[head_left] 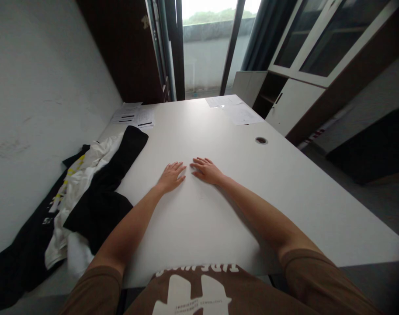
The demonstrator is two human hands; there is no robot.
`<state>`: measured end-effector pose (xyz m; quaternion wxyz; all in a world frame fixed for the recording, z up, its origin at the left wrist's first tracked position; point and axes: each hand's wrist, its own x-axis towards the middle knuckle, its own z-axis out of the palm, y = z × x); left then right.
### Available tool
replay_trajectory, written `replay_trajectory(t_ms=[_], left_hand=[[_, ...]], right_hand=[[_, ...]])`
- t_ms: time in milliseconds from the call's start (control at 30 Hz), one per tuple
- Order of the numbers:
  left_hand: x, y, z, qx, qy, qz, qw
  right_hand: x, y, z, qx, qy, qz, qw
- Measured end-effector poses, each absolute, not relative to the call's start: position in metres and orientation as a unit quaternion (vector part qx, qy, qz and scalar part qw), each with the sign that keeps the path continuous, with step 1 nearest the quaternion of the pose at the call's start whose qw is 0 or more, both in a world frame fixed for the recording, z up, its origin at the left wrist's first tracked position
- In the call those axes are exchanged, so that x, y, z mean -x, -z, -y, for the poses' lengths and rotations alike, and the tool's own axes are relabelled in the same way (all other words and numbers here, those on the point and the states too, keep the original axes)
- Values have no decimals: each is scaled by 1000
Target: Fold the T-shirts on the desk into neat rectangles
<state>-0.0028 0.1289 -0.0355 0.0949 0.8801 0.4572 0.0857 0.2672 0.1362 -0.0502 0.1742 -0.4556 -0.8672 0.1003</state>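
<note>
Palm down on the white table (199,227), my left hand (171,176) lies with its fingers spread and holds nothing. Just to its right, a small gap away, my right hand (207,170) also rests flat on the tabletop, fingers apart. Left of my left forearm is a heap of clothes: a black garment (104,197) on top, a white garment (101,153) under it, and a black printed garment (29,245) against the wall side. The heap's lower layers are partly covered.
Paper sheets (133,114) lie at the far left of the table, and more sheets (243,113) at the far right. A round cable hole (261,140) is set in the tabletop at right. A wall (38,87) borders the left; a white cabinet (296,103) stands beyond the right edge.
</note>
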Motion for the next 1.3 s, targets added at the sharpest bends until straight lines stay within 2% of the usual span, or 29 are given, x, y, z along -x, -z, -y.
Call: replay_trajectory(t_ms=[1300], left_hand=[[3,34,-128,-881,-90,-455,90]], right_hand=[[-266,52,-137,465,-102,862,170]])
